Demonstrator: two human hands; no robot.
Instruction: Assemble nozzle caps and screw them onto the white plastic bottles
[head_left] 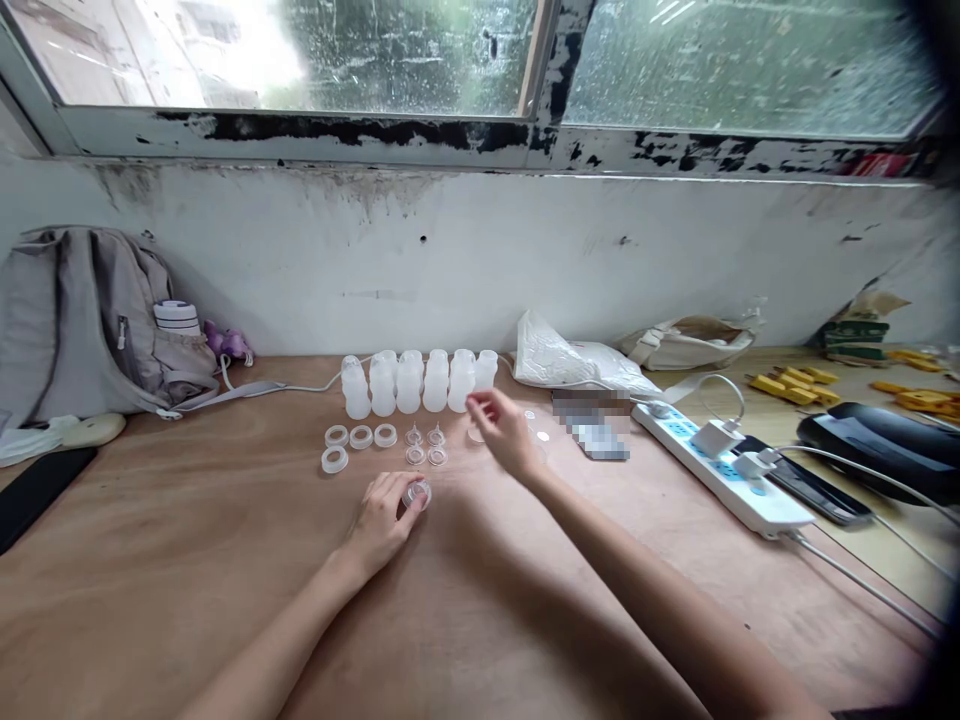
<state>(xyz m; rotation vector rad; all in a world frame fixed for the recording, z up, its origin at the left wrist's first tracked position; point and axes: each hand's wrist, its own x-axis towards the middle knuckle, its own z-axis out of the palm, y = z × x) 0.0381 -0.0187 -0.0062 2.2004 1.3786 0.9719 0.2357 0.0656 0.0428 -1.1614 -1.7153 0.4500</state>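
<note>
My left hand (382, 520) rests on the table, thumb and fingers closed around a small clear round bottle ring (417, 494). My right hand (504, 425) hovers in front of the right end of the bottle row, fingertips pinched together. Whether anything is between them is too small to tell. Several frosted white baby bottles (409, 385) stand in a line. In front of them lie several white screw rings (361, 437) and, further right, several clear silicone teats (436, 455). Flat clear discs (543, 436) lie beyond my right wrist, and a pale round part (475, 434) is partly hidden by the hand.
On the right, a power strip (720, 470) carries plugged-in chargers and cables. A phone-like item (596, 425) and a white plastic bag (577, 360) lie behind my right arm. A grey backpack (90, 310) and a black phone (41, 490) sit on the left.
</note>
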